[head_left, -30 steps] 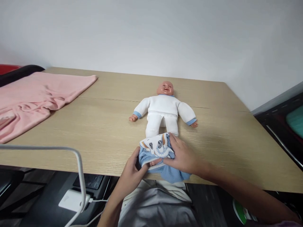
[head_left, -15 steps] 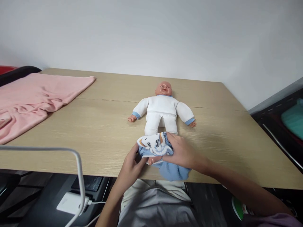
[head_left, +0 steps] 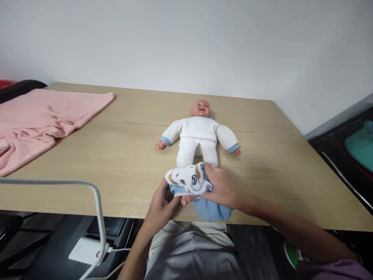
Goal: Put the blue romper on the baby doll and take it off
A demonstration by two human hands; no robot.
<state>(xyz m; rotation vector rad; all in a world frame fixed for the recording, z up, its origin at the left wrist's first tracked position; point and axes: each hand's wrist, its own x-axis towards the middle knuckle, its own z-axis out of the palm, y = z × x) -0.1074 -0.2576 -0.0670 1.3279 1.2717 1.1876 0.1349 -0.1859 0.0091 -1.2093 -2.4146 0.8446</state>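
Note:
A baby doll (head_left: 198, 130) in a white top and white trousers with blue cuffs lies on its back, head away from me and arms spread. Over its lower legs is a bunched blue and white doll garment (head_left: 189, 179) with an embroidered animal face. My left hand (head_left: 163, 200) grips the garment's left edge, beside a bare doll foot (head_left: 185, 200) showing beneath it. My right hand (head_left: 223, 186) is closed on the right edge. A blue part of the cloth (head_left: 214, 210) hangs toward the table's front edge. My fingertips are partly hidden by the fabric.
A pink cloth (head_left: 58, 112) lies crumpled at the left of the wooden table (head_left: 131, 151). A grey cable (head_left: 97, 202) arches across the lower left, above a white power bank (head_left: 87, 250) on a dark seat. A dark chair (head_left: 340, 155) holding teal fabric stands right.
The garment's face panel has spread slightly to the left and its left corner has lifted. Both hands keep their hold. The whole view has shifted a little.

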